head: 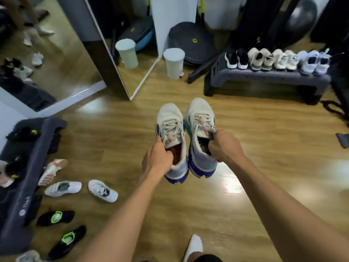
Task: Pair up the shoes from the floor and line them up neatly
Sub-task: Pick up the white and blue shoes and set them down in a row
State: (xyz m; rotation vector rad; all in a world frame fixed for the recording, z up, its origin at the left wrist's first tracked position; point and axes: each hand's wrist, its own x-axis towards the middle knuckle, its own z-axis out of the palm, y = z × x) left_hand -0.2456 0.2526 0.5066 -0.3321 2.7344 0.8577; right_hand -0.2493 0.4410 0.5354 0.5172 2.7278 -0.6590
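In the middle of the frame, the left hand (158,159) is gripping one grey and blue shoe (171,137) by its opening. The right hand (224,146) is gripping the matching shoe (200,129), side by side above the wood floor (264,167). More shoes are lying at lower left; a row is sitting on the grey step (264,76) at upper right.

Place: looked like a gym or fitness studio | 1 o'clock: grey exercise ball (302,17) sat in the corner | 12 o'clock: balance domes (192,40) were stacked | 2 o'clock: aerobic step platform (264,80) stood | 10 o'clock: large mirrors (47,53) stood on wood floor (264,148)
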